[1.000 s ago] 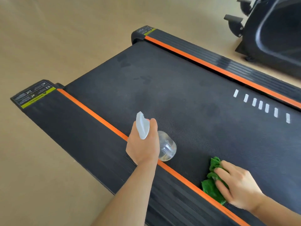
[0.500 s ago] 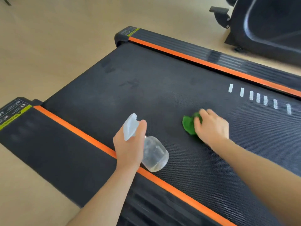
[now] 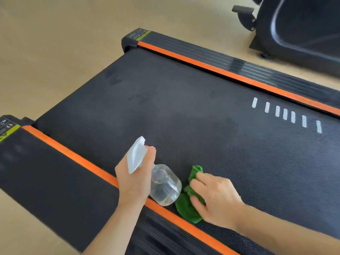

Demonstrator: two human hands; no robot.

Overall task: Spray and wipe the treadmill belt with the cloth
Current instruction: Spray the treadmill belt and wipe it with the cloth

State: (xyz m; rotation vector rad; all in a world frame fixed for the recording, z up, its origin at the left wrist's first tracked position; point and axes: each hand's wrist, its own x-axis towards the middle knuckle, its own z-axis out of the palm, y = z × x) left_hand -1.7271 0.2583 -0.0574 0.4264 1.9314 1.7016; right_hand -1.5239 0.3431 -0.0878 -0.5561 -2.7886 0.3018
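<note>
Left hand [image 3: 135, 183] gripped the spray bottle [image 3: 164, 184]; right hand [image 3: 215, 197] pressed the green cloth [image 3: 187, 208] flat on the belt [image 3: 184, 116]. Yellow-green label [image 3: 10, 130] at nine o'clock was unreadable.

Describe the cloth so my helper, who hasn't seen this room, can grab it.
Find the black treadmill belt between two orange stripes. By the near stripe, the right hand presses a crumpled cloth onto the belt, beside the clear spray bottle. It is the only green thing there.
</note>
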